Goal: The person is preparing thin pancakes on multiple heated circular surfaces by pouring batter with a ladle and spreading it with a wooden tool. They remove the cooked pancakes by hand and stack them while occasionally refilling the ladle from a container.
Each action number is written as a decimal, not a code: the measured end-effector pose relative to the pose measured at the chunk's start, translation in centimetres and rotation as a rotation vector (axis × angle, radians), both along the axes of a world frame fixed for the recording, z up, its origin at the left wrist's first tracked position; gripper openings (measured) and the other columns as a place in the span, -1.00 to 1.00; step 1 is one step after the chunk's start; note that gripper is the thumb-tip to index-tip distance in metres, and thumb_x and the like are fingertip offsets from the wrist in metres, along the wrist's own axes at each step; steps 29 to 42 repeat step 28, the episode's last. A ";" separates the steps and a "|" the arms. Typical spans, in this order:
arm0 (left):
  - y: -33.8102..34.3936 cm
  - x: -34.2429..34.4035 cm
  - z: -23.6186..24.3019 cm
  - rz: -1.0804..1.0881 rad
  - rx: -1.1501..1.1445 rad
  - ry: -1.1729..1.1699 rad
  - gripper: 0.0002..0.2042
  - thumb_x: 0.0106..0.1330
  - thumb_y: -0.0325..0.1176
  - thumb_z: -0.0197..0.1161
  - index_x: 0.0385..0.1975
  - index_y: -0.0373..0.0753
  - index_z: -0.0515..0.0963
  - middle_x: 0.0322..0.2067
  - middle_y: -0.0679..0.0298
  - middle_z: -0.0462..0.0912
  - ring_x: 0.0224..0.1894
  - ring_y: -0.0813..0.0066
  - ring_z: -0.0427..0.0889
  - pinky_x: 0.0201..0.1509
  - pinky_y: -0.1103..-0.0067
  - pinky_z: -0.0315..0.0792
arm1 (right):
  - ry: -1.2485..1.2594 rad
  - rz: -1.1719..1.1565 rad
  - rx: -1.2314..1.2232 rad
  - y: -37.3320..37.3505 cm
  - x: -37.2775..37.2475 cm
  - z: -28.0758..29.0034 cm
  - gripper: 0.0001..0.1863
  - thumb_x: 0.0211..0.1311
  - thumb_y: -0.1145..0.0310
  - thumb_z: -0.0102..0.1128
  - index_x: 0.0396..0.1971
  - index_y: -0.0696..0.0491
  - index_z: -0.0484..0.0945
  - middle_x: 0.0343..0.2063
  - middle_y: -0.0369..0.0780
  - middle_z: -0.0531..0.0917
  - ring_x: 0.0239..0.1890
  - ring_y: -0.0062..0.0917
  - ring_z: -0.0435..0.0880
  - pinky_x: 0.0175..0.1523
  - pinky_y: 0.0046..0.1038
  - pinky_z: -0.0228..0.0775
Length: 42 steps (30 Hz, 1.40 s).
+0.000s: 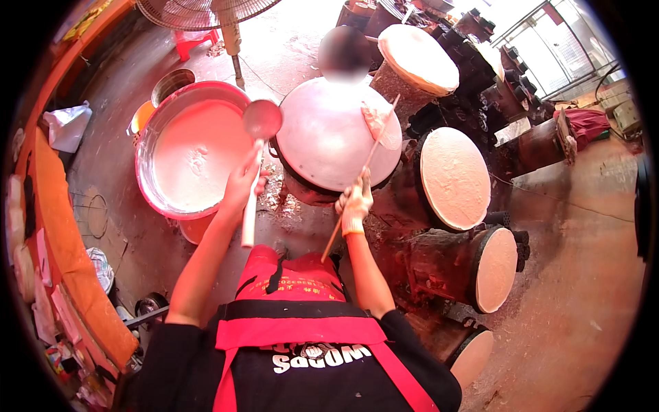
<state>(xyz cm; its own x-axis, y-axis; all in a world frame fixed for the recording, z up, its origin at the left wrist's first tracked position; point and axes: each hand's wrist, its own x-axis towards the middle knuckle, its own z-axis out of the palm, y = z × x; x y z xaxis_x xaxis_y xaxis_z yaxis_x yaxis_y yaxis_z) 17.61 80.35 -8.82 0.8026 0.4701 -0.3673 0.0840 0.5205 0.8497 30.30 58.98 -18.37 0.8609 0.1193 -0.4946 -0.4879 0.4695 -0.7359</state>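
My left hand (241,182) is wrapped round the pale handle of a ladle (263,119). The ladle's round bowl hangs between a large red-rimmed tub (143,163) of pale batter (192,154) and a round griddle (322,137). My right hand (355,200), in a light glove, grips a long thin wooden stick (333,240). The stick slants over the griddle's right side, and a pale flat piece (376,123) shows beside its far part. Whether that piece is fixed to the stick, I cannot tell. Most of the griddle's surface looks bare.
To the right stand several drum-like stoves with pale round sheets on top, such as this sheet (456,178) and this lower one (496,269). Another covered stove (419,58) is at the back. A fan (206,10) and red stool (195,42) stand far left. Dark cylinders (467,69) are stacked behind.
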 end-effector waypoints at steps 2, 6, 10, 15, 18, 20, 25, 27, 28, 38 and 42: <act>0.0 -3.2 -1.5 -0.099 -0.129 0.023 -0.72 0.38 -0.33 0.04 -0.02 -0.35 0.39 -0.54 0.41 0.33 -0.60 0.81 0.23 -0.60 0.88 0.17 | 0.049 0.056 0.001 2.2 2.7 0.5 -0.58 0.35 0.19 -0.02 0.20 -0.31 0.27 -0.73 -0.41 0.24 -0.87 -0.70 0.12 -0.82 -0.58 -0.02; -1.6 -7.3 -1.9 -0.021 -0.196 0.144 -0.80 0.37 -0.25 0.09 -0.42 -0.24 0.39 -0.58 0.47 0.27 -0.63 0.82 0.17 -0.61 0.86 0.10 | -0.047 0.274 -0.118 2.1 4.4 3.2 -0.60 0.34 0.21 -0.02 0.17 -0.28 0.32 -0.76 -0.39 0.25 -0.88 -0.70 0.11 -0.83 -0.59 -0.07; -2.7 -11.0 -4.6 0.031 -0.085 0.196 -0.71 0.35 -0.19 0.11 -0.56 -0.19 0.36 -0.64 0.50 0.24 -0.65 0.81 0.15 -0.61 0.83 0.08 | -0.085 0.151 -0.216 -3.1 1.2 1.6 -0.59 0.35 0.24 -0.01 0.19 -0.31 0.33 -0.78 -0.44 0.24 -0.89 -0.75 0.09 -0.83 -0.62 -0.04; -6.0 -11.6 -4.3 0.086 0.007 0.281 -0.70 0.37 -0.17 0.09 -0.48 -0.28 0.51 -0.64 0.52 0.23 -0.64 0.83 0.16 -0.61 0.82 0.07 | -0.045 0.243 -0.323 -1.5 2.2 1.4 -0.58 0.34 0.21 0.01 0.18 -0.39 0.32 -0.79 -0.42 0.24 -0.90 -0.71 0.10 -0.84 -0.57 -0.04; -8.0 -10.7 -4.5 0.122 -0.046 0.271 -0.73 0.35 -0.20 0.12 -0.41 -0.31 0.55 -0.64 0.53 0.23 -0.63 0.83 0.15 -0.60 0.82 0.07 | -0.045 0.355 -0.248 0.9 5.0 1.8 -0.58 0.33 0.19 0.02 0.18 -0.36 0.32 -0.78 -0.41 0.23 -0.89 -0.70 0.09 -0.83 -0.56 -0.06; -9.4 -10.0 -4.7 0.144 -0.029 0.269 -0.77 0.32 -0.23 0.16 -0.43 -0.29 0.54 -0.64 0.53 0.25 -0.63 0.83 0.16 -0.59 0.82 0.07 | -0.024 0.503 -0.277 0.1 5.8 3.2 -0.58 0.33 0.19 0.02 0.18 -0.32 0.34 -0.78 -0.40 0.24 -0.89 -0.70 0.09 -0.82 -0.58 -0.07; -12.9 -8.3 -5.0 0.312 -0.014 0.295 -0.83 0.25 -0.29 0.26 -0.45 -0.25 0.51 -0.60 0.51 0.34 -0.63 0.83 0.17 -0.57 0.81 0.08 | -0.104 0.594 -0.339 -8.0 8.2 3.4 -0.58 0.31 0.23 0.04 0.17 -0.21 0.38 -0.84 -0.46 0.20 -0.89 -0.74 0.10 -0.82 -0.62 -0.03; -14.4 -8.1 -5.1 0.387 -0.033 0.300 -0.83 0.23 -0.29 0.27 -0.45 -0.23 0.49 -0.58 0.49 0.38 -0.62 0.83 0.19 -0.56 0.80 0.09 | -0.200 0.407 -0.328 -9.3 9.9 2.0 -0.60 0.33 0.27 0.01 0.17 -0.16 0.38 -0.81 -0.42 0.26 -0.89 -0.73 0.10 -0.83 -0.61 -0.08; -15.2 -8.0 -5.0 0.406 -0.029 0.306 -0.83 0.23 -0.29 0.27 -0.45 -0.23 0.49 -0.58 0.49 0.38 -0.62 0.83 0.19 -0.56 0.80 0.09 | -0.128 0.481 -0.346 -9.5 11.1 2.3 -0.48 0.31 0.27 0.05 0.27 -0.14 0.22 -0.82 -0.43 0.25 -0.90 -0.73 0.11 -0.83 -0.62 -0.06; -15.2 -8.0 -5.0 0.406 -0.029 0.306 -0.83 0.23 -0.29 0.27 -0.45 -0.23 0.49 -0.58 0.49 0.38 -0.62 0.83 0.19 -0.56 0.80 0.09 | -0.128 0.481 -0.346 -9.5 11.1 2.3 -0.48 0.31 0.27 0.05 0.27 -0.14 0.22 -0.82 -0.43 0.25 -0.90 -0.73 0.11 -0.83 -0.62 -0.06; -15.2 -8.0 -5.0 0.406 -0.029 0.306 -0.83 0.23 -0.29 0.27 -0.45 -0.23 0.49 -0.58 0.49 0.38 -0.62 0.83 0.19 -0.56 0.80 0.09 | -0.128 0.481 -0.346 -9.5 11.1 2.3 -0.48 0.31 0.27 0.05 0.27 -0.14 0.22 -0.82 -0.43 0.25 -0.90 -0.73 0.11 -0.83 -0.62 -0.06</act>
